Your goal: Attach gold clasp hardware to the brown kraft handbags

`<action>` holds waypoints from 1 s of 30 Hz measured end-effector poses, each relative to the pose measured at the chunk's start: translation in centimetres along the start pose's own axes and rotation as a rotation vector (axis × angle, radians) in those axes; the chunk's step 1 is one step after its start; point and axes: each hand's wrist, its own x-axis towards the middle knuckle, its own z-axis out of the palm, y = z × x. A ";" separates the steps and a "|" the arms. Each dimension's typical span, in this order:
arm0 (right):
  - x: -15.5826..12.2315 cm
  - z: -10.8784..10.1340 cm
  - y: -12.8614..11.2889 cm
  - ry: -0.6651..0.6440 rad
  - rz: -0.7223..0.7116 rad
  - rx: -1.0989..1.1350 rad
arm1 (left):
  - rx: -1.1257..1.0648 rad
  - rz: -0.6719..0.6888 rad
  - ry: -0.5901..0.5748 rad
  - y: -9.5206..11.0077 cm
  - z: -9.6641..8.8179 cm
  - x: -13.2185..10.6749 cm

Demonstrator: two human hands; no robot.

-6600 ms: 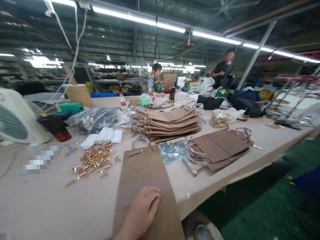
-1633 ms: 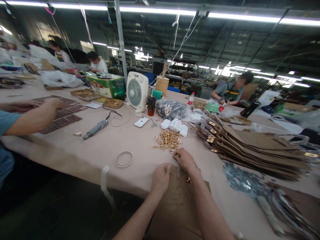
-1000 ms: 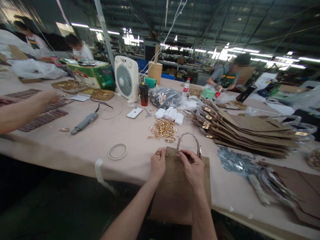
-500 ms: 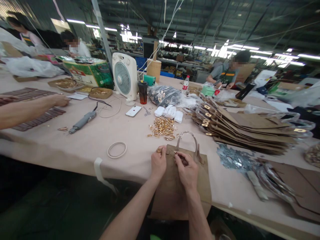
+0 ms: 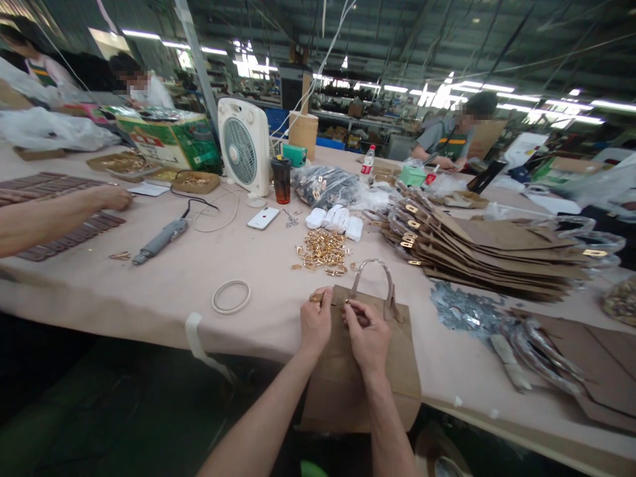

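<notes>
A brown paper bag (image 5: 368, 374) with a clear loop handle (image 5: 371, 265) lies flat at the table's near edge, its bottom hanging over. My left hand (image 5: 316, 324) pinches the bag's top edge at the left, a small gold piece at its fingertips. My right hand (image 5: 366, 334) is closed on the top edge beside the handle's left end, pinching a small gold fitting (image 5: 348, 303). A heap of gold metal fittings (image 5: 322, 252) lies just beyond the bag.
A stack of finished brown bags (image 5: 497, 255) sits to the right, with silver pieces (image 5: 467, 311) before it. A white ring (image 5: 231, 296), power tool (image 5: 159, 241), phone (image 5: 263, 217), fan (image 5: 243, 146) and cup (image 5: 281, 180) lie left. A co-worker's arm (image 5: 54, 215) reaches in; other people work further back.
The view swung left from the right end of the table. My hands drew the bag toward me and settled on its top edge; over the last half second they barely moved.
</notes>
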 end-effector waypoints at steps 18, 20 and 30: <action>0.3 0.9 0.0 0.007 0.005 -0.096 | -0.104 0.007 -0.008 -0.1 -0.1 -0.2; 0.5 0.9 -0.3 -0.003 -0.006 -0.117 | -0.105 -0.001 -0.007 0.0 -0.1 -0.3; 0.3 0.7 1.1 -0.040 -0.001 -0.053 | -0.027 0.031 0.006 -0.3 0.0 -0.1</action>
